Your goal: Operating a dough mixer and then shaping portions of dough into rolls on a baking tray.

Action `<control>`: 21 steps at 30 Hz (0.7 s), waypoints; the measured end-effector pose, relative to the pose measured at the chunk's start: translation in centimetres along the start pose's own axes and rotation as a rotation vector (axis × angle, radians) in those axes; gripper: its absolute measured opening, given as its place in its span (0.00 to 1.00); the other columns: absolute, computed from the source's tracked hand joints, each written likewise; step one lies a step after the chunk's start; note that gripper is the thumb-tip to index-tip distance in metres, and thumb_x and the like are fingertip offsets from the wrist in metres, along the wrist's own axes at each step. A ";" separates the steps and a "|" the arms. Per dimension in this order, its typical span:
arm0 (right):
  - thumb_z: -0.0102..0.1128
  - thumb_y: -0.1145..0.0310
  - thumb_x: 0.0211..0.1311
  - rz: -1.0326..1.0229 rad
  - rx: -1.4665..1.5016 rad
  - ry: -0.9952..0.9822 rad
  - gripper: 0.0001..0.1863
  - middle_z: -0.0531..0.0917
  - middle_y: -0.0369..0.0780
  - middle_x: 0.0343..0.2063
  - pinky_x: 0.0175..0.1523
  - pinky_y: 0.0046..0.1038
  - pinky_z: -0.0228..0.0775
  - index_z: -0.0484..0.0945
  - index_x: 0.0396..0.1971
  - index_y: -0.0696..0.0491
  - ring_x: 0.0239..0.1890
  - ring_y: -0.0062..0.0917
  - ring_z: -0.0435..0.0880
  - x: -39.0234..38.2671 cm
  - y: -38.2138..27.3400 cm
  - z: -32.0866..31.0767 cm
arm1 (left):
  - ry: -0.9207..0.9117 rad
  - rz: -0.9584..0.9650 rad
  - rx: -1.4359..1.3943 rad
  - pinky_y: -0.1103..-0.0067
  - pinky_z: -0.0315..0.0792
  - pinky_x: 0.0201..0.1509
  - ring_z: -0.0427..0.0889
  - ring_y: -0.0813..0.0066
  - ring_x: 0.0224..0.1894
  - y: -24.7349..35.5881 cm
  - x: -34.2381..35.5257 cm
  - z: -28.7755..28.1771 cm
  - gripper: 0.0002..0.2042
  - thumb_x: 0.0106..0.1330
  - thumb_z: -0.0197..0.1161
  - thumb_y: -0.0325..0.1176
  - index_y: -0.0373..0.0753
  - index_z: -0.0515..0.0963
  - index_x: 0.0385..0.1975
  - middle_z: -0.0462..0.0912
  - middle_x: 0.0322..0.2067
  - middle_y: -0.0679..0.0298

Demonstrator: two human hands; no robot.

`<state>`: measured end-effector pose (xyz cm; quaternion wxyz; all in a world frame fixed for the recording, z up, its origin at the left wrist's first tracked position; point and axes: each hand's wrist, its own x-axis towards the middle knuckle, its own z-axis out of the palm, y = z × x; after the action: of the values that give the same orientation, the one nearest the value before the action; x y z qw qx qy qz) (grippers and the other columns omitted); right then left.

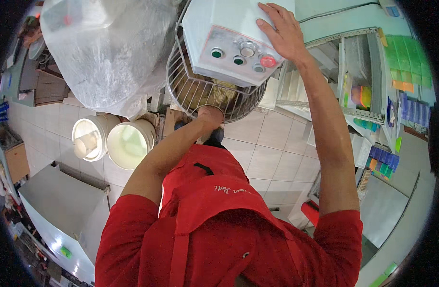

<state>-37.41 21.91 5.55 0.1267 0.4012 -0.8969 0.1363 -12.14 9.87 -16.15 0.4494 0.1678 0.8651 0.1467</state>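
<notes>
In front of me stands a white mixer [200, 28] with a panel of round buttons, among them a red one [268, 60] and green ones. A wire guard [181, 86] curves around its lower front. My right hand [284, 33] lies on the machine's top right edge, fingers spread and holding nothing. At the guard's front rim is my left hand [211, 116], reaching into or against the bars; its fingers are hidden. Behind the wires shows a pale yellowish mass [224, 94], perhaps dough, too obscured to be certain.
Left of the mixer is a bulky thing under clear plastic [119, 52]. Two white buckets stand on the tiled floor, one holding a scoop-like container [85, 144]; the other bucket [131, 146] is nearer me. A metal-framed rack [343, 71] stands right, a grey-topped cabinet [66, 201] lower left.
</notes>
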 end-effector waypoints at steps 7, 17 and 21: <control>0.57 0.44 0.74 -0.008 0.034 0.019 0.28 0.77 0.41 0.66 0.72 0.46 0.64 0.77 0.69 0.39 0.68 0.41 0.74 0.9 -0.7 -0.1 | 0.256 0.278 -0.372 0.56 0.77 0.62 0.84 0.45 0.61 -7.0 16.6 13.0 0.18 0.74 0.57 0.47 0.42 0.86 0.51 0.86 0.56 0.49; 0.62 0.53 0.72 0.044 0.122 0.006 0.25 0.78 0.46 0.64 0.71 0.45 0.65 0.79 0.65 0.45 0.66 0.44 0.76 0.9 -2.1 -1.4 | 0.300 0.082 -0.680 0.50 0.71 0.68 0.83 0.48 0.61 -4.3 13.1 8.1 0.30 0.71 0.55 0.69 0.52 0.86 0.56 0.85 0.57 0.50; 0.63 0.61 0.71 0.034 0.173 -0.019 0.25 0.78 0.53 0.63 0.70 0.45 0.67 0.78 0.65 0.50 0.65 0.51 0.76 1.5 -3.6 -2.4 | 0.316 -0.004 -0.632 0.46 0.65 0.73 0.82 0.48 0.63 -3.4 9.8 5.0 0.36 0.66 0.57 0.76 0.54 0.85 0.59 0.86 0.56 0.50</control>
<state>-35.39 19.45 8.75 0.0807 0.3968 -0.8895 0.2115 -13.86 11.47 -27.40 0.3398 -0.0057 0.8362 0.4304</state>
